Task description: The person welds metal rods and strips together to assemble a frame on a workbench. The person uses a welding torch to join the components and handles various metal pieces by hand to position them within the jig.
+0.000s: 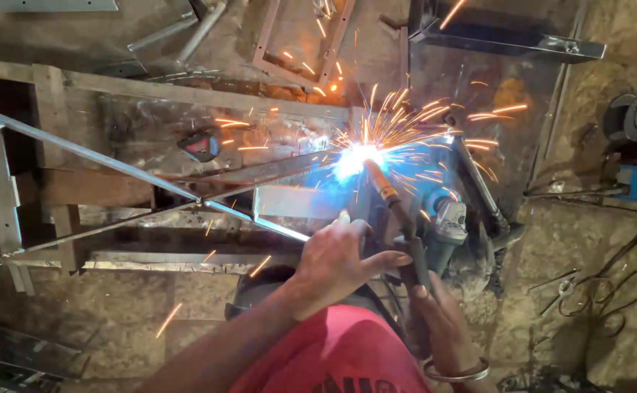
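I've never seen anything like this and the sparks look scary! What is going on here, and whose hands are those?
The picture comes from a camera on a person's head, looking down at their own two hands. The right hand grips a welding electrode holder, a clamp with a thin rod sticking out. The left hand reaches beside it, fingers touching the holder. Where the rod's tip meets the metal frame, a bright blue-white arc throws orange sparks. An angle grinder lies close by, and cables trail across the dirt floor on the right.
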